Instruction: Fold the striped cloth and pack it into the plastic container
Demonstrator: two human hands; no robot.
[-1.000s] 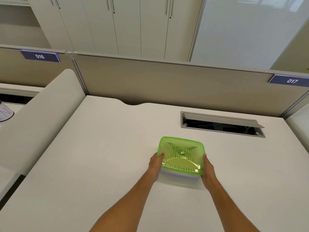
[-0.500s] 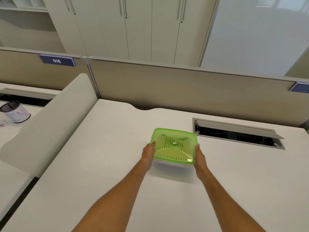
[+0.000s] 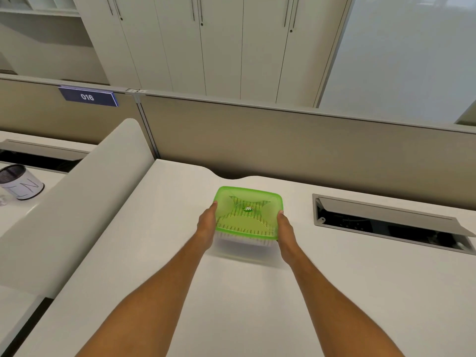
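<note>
Two bare forearms reach across a white tabletop (image 3: pixel 154 253) at frame centre, the left hand (image 3: pixel 206 227) and right hand (image 3: pixel 285 229) gripping opposite sides of a green-lidded plastic container (image 3: pixel 247 215); a striped cloth (image 3: pixel 239 222) shows through the lid. Beyond, a beige partition carries a blue sign (image 3: pixel 87 97) reading "016" at upper left, before pale cabinets (image 3: pixel 206 47).

My hands' way forward is blocked by the plastic container (image 3: pixel 247 215) at frame centre, with the beige partition (image 3: pixel 296 143) just behind it. The open cable hatch (image 3: pixel 391 222) interrupts the desk (image 3: pixel 154 266) at right; a white side divider (image 3: pixel 77 202) walls the left. The lower frame lies bare.
</note>
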